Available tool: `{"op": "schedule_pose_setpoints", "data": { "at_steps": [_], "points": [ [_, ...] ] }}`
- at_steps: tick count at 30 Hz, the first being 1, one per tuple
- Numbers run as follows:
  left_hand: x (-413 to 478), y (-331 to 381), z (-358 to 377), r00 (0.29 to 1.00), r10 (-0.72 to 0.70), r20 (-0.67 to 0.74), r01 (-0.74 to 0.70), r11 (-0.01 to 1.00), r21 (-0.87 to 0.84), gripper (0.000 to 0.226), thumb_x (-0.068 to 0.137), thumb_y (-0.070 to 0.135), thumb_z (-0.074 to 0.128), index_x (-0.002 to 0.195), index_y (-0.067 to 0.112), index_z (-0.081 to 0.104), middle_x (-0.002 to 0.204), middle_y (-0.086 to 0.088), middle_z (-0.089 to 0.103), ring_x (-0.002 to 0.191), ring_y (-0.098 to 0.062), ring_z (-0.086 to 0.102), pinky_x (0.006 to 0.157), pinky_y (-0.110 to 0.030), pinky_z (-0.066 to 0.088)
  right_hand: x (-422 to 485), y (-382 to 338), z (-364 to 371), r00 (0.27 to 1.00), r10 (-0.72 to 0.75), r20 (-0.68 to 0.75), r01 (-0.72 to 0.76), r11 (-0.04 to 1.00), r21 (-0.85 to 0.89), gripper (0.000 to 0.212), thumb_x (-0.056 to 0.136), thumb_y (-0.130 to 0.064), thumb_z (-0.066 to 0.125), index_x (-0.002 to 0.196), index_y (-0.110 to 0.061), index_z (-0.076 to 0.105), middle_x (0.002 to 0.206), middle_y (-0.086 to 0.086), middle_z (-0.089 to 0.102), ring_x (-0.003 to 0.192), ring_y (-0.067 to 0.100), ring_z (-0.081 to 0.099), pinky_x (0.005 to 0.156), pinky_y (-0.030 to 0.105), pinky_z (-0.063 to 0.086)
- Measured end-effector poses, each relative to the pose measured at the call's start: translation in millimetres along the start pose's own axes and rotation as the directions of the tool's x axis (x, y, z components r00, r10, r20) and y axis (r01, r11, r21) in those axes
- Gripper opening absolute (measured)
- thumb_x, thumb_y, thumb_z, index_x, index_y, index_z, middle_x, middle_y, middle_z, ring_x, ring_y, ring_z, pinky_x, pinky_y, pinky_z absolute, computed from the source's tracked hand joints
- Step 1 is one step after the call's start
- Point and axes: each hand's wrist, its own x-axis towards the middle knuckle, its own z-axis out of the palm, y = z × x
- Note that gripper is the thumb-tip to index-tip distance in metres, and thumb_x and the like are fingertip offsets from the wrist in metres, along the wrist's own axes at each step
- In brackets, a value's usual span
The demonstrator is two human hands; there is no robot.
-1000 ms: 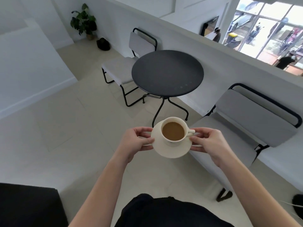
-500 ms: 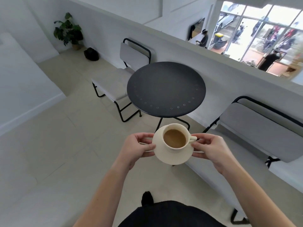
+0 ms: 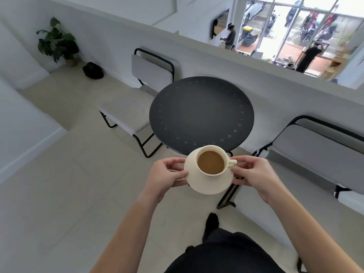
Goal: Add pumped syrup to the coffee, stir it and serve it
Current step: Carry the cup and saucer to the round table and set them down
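Left hand point(image 3: 164, 177) and right hand point(image 3: 254, 174) pinch opposite rims of the saucer point(image 3: 208, 186) carrying the coffee cup point(image 3: 211, 161), held level just short of the round black counter point(image 3: 201, 113) directly ahead.

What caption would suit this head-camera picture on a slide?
Serving time: left hand and right hand hold a saucer bearing a cup of coffee before a round black table.

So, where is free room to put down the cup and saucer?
The whole black table top shows bare, from the near rim by the saucer to the wall side. The left chair seat and right chair seat are bare too. Nothing crowded.
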Motion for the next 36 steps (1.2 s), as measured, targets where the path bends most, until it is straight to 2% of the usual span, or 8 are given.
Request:
{"op": "schedule_pose_setpoints", "data": {
  "at_steps": [3, 6, 9, 13, 19, 27, 32, 36],
  "points": [
    [33, 8, -1, 1.000, -0.003, 0.006, 0.003, 1.000, 0.005, 0.034, 0.090, -0.009, 0.083, 0.117, 0.012, 0.084, 0.098, -0.018, 0.078, 0.082, -0.019, 0.082, 0.075, -0.037, 0.071, 36, -7, 1, 1.000, 0.011, -0.003, -0.011, 1.000, -0.026, 0.026, 0.095, 0.006, 0.074, 0.107, -0.015, 0.083, 0.091, 0.019, 0.078, 0.079, 0.019, 0.080, 0.076, 0.042, 0.070],
    [69, 22, 1, 1.000, 0.001, -0.010, -0.001, 1.000, 0.004, 0.032, 0.091, -0.009, 0.083, 0.115, 0.012, 0.084, 0.095, -0.015, 0.078, 0.082, -0.017, 0.082, 0.076, -0.038, 0.071, 76, -18, 0, 1.000, 0.008, 0.000, -0.008, 1.000, -0.030, 0.025, 0.095, 0.005, 0.074, 0.108, -0.015, 0.084, 0.097, 0.023, 0.079, 0.085, 0.025, 0.081, 0.073, 0.038, 0.069],
    [103, 36, 6, 0.999, 0.011, -0.037, -0.011, 1.000, 0.002, 0.033, 0.091, -0.008, 0.083, 0.118, 0.011, 0.084, 0.092, -0.011, 0.080, 0.083, -0.018, 0.083, 0.074, -0.036, 0.071, 117, -33, -3, 1.000, 0.010, 0.008, -0.009, 0.999, -0.041, 0.025, 0.095, 0.005, 0.075, 0.107, -0.015, 0.084, 0.089, 0.016, 0.078, 0.086, 0.025, 0.080, 0.072, 0.036, 0.069],
    [143, 56, 14, 0.999, 0.009, -0.052, -0.009, 1.000, -0.006, 0.032, 0.091, -0.008, 0.083, 0.116, 0.012, 0.084, 0.089, -0.009, 0.083, 0.084, -0.019, 0.084, 0.073, -0.034, 0.070, 166, -52, -8, 0.999, 0.025, 0.022, -0.024, 0.999, -0.048, 0.024, 0.095, 0.006, 0.074, 0.107, -0.013, 0.084, 0.079, 0.009, 0.078, 0.077, 0.020, 0.080, 0.075, 0.041, 0.070],
    [203, 76, 23, 0.998, 0.017, -0.056, -0.018, 1.000, -0.018, 0.032, 0.092, -0.006, 0.084, 0.118, 0.012, 0.083, 0.098, -0.015, 0.085, 0.093, -0.025, 0.086, 0.076, -0.037, 0.071, 231, -74, -16, 0.999, 0.018, 0.042, -0.016, 0.999, -0.050, 0.022, 0.096, 0.006, 0.073, 0.110, -0.009, 0.082, 0.087, 0.018, 0.076, 0.081, 0.024, 0.081, 0.072, 0.038, 0.070],
    [275, 93, 17, 1.000, -0.020, -0.010, 0.019, 1.000, -0.021, 0.034, 0.092, -0.006, 0.084, 0.121, 0.011, 0.083, 0.100, -0.016, 0.085, 0.097, -0.029, 0.085, 0.083, -0.044, 0.072, 294, -87, -11, 0.997, 0.072, 0.006, -0.071, 0.996, -0.050, 0.023, 0.096, 0.007, 0.073, 0.109, -0.010, 0.081, 0.090, 0.020, 0.076, 0.082, 0.026, 0.082, 0.077, 0.043, 0.070],
    [318, 101, 9, 1.000, -0.024, -0.003, 0.024, 0.999, 0.022, 0.034, 0.093, -0.005, 0.083, 0.122, 0.013, 0.082, 0.100, -0.014, 0.086, 0.096, -0.026, 0.086, 0.075, -0.033, 0.071, 333, -86, 4, 0.994, 0.101, -0.041, -0.104, 0.992, -0.066, 0.024, 0.094, 0.005, 0.076, 0.106, -0.014, 0.084, 0.087, 0.018, 0.073, 0.082, 0.027, 0.082, 0.078, 0.046, 0.070],
    [358, 104, 0, 0.999, -0.039, 0.016, 0.038, 0.999, 0.030, 0.034, 0.093, -0.006, 0.082, 0.122, 0.012, 0.082, 0.105, -0.020, 0.084, 0.099, -0.029, 0.085, 0.076, -0.034, 0.071, 362, -88, 15, 0.987, 0.139, -0.077, -0.144, 0.988, -0.065, 0.026, 0.092, 0.006, 0.077, 0.105, -0.015, 0.084, 0.085, 0.014, 0.073, 0.082, 0.027, 0.082, 0.079, 0.048, 0.070]
  ]
}}
